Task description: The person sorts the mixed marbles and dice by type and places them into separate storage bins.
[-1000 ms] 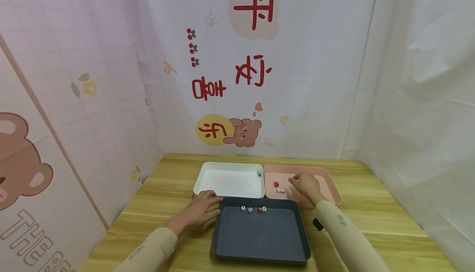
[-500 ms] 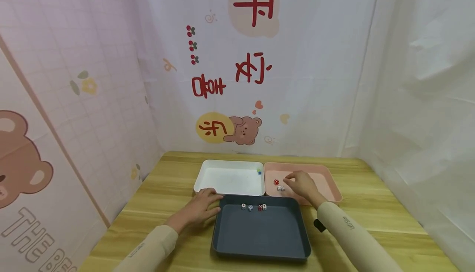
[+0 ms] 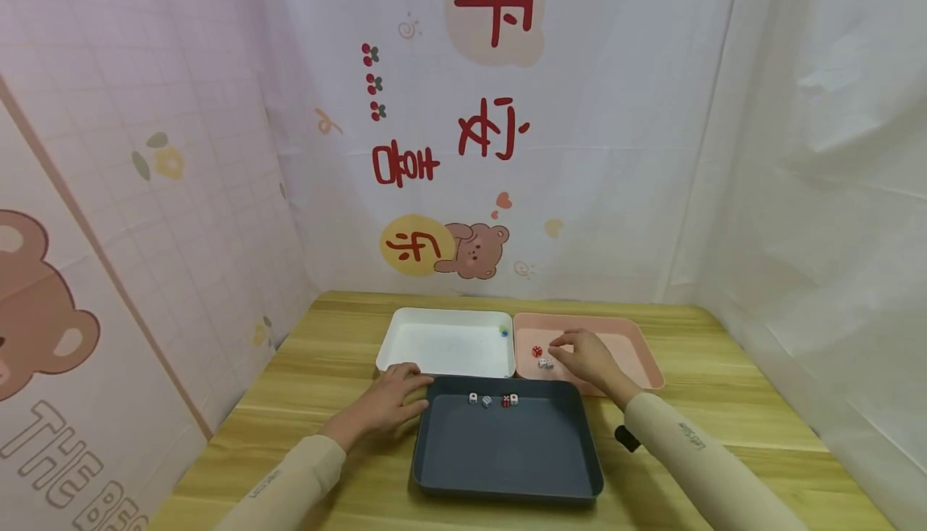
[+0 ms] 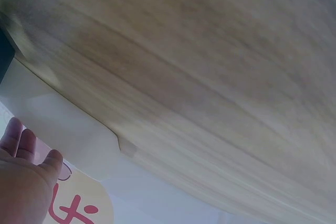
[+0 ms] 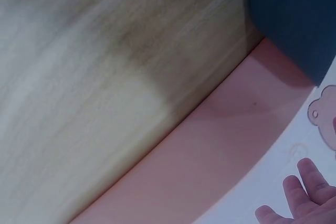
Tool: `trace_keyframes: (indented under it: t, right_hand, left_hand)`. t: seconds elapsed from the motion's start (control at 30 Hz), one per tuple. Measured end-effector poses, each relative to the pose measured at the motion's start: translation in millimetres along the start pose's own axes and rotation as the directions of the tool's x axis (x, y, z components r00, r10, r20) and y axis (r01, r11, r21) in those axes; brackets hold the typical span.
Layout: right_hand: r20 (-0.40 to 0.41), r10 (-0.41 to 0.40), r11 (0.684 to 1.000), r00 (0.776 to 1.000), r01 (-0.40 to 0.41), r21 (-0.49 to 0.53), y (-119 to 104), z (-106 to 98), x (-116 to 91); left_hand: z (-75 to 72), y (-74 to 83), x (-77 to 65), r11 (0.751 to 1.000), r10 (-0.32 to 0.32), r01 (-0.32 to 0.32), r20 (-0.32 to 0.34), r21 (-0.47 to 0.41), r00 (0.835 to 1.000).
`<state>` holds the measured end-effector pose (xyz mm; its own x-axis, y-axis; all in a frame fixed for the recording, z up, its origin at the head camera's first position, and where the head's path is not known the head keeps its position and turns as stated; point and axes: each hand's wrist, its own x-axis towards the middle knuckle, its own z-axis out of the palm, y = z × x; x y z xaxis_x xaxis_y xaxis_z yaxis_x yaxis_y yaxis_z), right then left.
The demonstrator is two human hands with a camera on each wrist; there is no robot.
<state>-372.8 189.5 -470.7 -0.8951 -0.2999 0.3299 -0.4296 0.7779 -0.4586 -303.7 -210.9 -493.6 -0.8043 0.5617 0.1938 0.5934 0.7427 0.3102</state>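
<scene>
My right hand is over the pink tray, its thumb and index finger slightly apart. Just left of its fingertips lie a red die and two white dice. In the right wrist view, several fingers stretch loosely beyond the tray wall. My left hand rests at the far left corner of the dark grey tray, fingers relaxed. Along that tray's far side sit a red die and several white ones.
A white tray stands behind the dark one, with small green and blue dice at its right end. It sits against the pink tray on the wooden table. Printed white cloth hangs around the back and sides.
My right hand has moved left over the pink tray, closer to the red and white dice. My left hand stays at the dark tray's corner. The head view has tilted down slightly.
</scene>
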Motion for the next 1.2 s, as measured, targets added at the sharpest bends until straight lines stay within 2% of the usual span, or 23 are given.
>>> trace_keyframes:
  t: [0.23, 0.4, 0.63, 1.2]
  right_hand:
    - [0.046, -0.003, 1.0, 0.999, 0.003, 0.015, -16, -1, -4]
    - [0.058, -0.073, 0.997, 0.996, 0.072, 0.018, -27, 2, -6]
    - [0.087, -0.109, 0.994, 0.99, 0.106, 0.033, -40, 7, -13]
    - [0.134, -0.152, 0.988, 0.979, 0.148, 0.037, -46, 21, -25]
  left_hand:
    - [-1.8, 2.4, -0.1, 1.0, -0.001, 0.001, 0.002, -0.008, 1.0]
    - [-3.5, 2.9, -0.9, 1.0, 0.003, -0.003, 0.006, -0.005, 1.0]
    - [-2.4, 2.4, -0.2, 1.0, 0.003, -0.003, 0.008, -0.015, 1.0]
    - [0.8, 1.1, 0.3, 1.0, 0.009, -0.009, -0.002, -0.006, 1.0]
